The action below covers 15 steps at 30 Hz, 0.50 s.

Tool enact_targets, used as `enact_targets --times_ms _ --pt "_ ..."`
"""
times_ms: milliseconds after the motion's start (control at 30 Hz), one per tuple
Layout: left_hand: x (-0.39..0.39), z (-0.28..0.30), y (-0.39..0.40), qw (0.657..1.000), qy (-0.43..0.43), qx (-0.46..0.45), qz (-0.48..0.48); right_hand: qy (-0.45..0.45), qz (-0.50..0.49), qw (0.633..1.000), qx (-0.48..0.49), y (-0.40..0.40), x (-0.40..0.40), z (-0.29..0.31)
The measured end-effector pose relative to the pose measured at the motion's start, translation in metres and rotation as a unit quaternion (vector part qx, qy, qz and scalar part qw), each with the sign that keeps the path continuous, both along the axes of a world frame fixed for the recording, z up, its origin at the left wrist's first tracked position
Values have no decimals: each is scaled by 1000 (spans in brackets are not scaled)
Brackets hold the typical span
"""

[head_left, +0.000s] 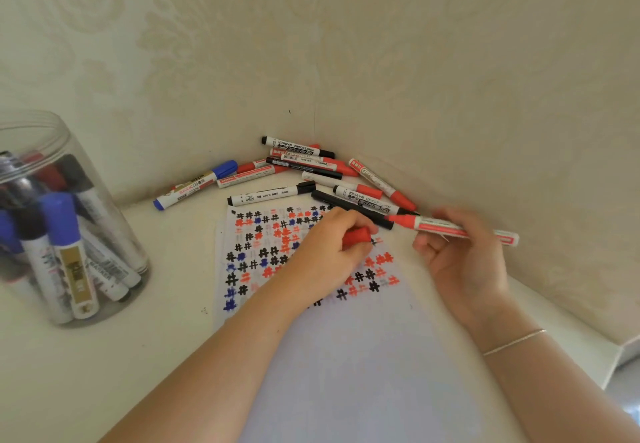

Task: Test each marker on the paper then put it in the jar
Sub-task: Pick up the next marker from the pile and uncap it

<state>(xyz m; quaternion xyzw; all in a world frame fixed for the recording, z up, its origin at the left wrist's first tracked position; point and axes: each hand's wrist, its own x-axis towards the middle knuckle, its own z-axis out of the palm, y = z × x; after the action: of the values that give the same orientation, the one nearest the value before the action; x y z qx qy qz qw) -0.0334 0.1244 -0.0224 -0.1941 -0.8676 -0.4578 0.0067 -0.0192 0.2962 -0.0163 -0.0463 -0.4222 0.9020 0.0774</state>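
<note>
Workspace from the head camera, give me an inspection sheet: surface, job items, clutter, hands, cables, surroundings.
Surface: pale tabletop in a wall corner.
Job's things: paper with red, black and blue hash marks across its upper part; clear jar at left holding several markers; pile of loose markers in the corner.
Clutter: nothing seen.
Grips: left hand closed on a red cap over the paper; right hand holds an uncapped red marker, tip toward the cap.
Cables: nothing seen.
Surroundings: patterned cream wallpaper; thin bracelet on the right wrist.
</note>
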Motion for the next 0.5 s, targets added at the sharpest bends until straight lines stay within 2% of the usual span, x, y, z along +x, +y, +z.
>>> enact_targets --times_ms 167,300,500 --pt "1 0 1 1000 -2 13 9 6 -48 995 83 -3 -2 -4" --pt "2 1 2 998 -20 55 13 3 -64 992 105 -2 -3 -7" --pt "4 3 2 997 -20 67 -15 -14 -36 977 208 -4 -2 -7"
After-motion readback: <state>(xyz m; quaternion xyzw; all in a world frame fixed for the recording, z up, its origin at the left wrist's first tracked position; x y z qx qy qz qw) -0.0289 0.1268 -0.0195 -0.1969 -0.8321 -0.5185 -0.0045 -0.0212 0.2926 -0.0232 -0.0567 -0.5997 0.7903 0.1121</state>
